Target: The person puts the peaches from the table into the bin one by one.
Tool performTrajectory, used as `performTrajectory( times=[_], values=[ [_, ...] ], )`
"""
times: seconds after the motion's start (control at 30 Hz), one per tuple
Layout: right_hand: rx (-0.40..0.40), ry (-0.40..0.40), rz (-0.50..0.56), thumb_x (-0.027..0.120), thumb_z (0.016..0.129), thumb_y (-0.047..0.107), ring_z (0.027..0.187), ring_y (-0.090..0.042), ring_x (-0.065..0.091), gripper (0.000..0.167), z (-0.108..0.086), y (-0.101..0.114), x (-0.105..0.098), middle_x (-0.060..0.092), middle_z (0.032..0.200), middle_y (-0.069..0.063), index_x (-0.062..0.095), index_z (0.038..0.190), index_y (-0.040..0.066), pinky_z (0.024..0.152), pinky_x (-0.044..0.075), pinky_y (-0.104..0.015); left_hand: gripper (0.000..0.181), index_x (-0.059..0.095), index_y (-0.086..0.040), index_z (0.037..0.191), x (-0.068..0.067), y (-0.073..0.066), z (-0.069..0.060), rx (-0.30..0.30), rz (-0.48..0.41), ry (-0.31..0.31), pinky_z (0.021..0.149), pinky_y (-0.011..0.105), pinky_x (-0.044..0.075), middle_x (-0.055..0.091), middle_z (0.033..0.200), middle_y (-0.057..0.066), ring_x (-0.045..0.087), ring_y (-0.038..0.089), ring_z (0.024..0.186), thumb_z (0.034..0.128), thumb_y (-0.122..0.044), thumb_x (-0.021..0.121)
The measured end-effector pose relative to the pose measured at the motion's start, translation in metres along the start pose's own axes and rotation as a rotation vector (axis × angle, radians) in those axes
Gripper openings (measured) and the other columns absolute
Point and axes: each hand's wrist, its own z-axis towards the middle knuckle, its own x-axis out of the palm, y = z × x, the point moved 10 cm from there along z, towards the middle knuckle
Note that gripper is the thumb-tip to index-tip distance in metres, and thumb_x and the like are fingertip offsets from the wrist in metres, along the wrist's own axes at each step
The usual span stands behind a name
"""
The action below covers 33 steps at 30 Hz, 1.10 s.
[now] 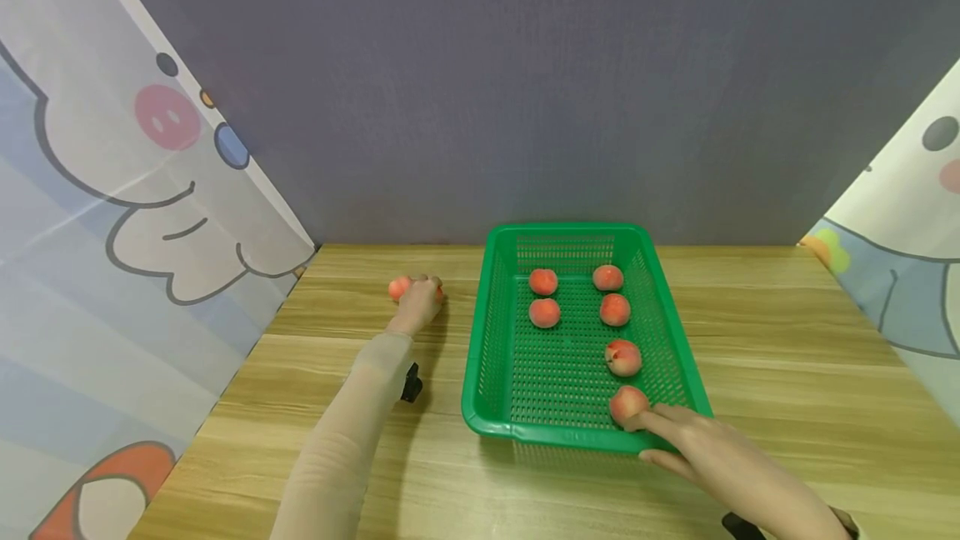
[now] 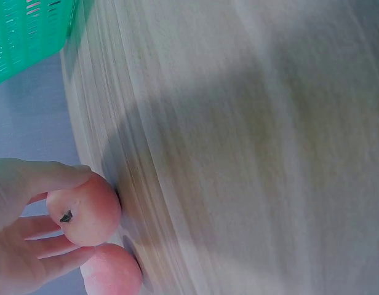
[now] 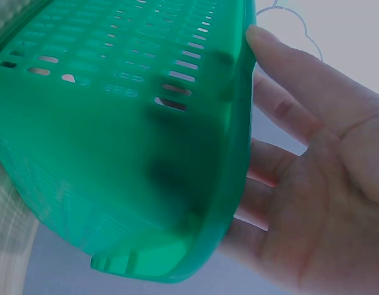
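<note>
At the left of the table my left hand (image 1: 422, 304) holds a peach (image 2: 86, 210), its thumb on one side and fingers on the other. A second peach (image 1: 399, 288) lies right beside it, touched by a finger in the left wrist view. My right hand (image 1: 693, 440) is at the front right corner of a green basket (image 1: 474, 382). Its fingers reach over the rim and touch a peach (image 1: 628, 405) inside; its thumb is outside the rim. The right wrist view shows these fingers mostly extended, partly hidden by the basket wall.
Inside the basket are two peaches on the left, one of them a back-left peach (image 1: 543, 282), and a column of peaches on the right, including a middle peach (image 1: 622, 357). A grey wall (image 1: 525, 90) rises behind the wooden table (image 1: 757, 332).
</note>
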Motion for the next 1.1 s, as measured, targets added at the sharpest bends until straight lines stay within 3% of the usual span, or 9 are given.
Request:
performTrajectory(
  times=[0.37, 0.73, 1.1],
  values=[
    [0.0, -0.002, -0.004, 0.069, 0.073, 0.023, 0.078, -0.007, 0.056, 0.029, 0.0, 0.0, 0.0, 0.058, 0.09, 0.01, 0.058, 0.1, 0.021, 0.057, 0.047, -0.022, 0.034, 0.056, 0.003, 0.111, -0.002, -0.003, -0.002, -0.001, 0.01, 0.025, 0.067, 0.036, 0.05, 0.055, 0.102, 0.02, 0.056, 0.032, 0.092, 0.0772, 0.004, 0.06],
    [-0.002, -0.002, 0.003, 0.069, 0.074, 0.024, 0.078, -0.006, 0.056, 0.029, 0.0, -0.001, 0.0, 0.057, 0.09, 0.011, 0.058, 0.101, 0.022, 0.057, 0.047, -0.022, 0.031, 0.059, 0.002, 0.109, -0.014, -0.016, -0.001, 0.067, 0.001, -0.002, 0.071, 0.042, 0.049, 0.058, 0.102, 0.02, 0.056, 0.034, 0.093, 0.0794, -0.008, 0.064],
    [-0.007, 0.004, 0.016, 0.067, 0.075, 0.025, 0.079, -0.006, 0.056, 0.027, 0.0, -0.001, 0.001, 0.057, 0.091, 0.011, 0.058, 0.1, 0.021, 0.057, 0.047, -0.022, 0.036, 0.056, 0.002, 0.114, -0.022, -0.029, -0.002, 0.088, 0.009, 0.058, 0.076, 0.042, 0.047, 0.055, 0.107, 0.021, 0.055, 0.033, 0.095, 0.078, 0.0, 0.059]
  ],
)
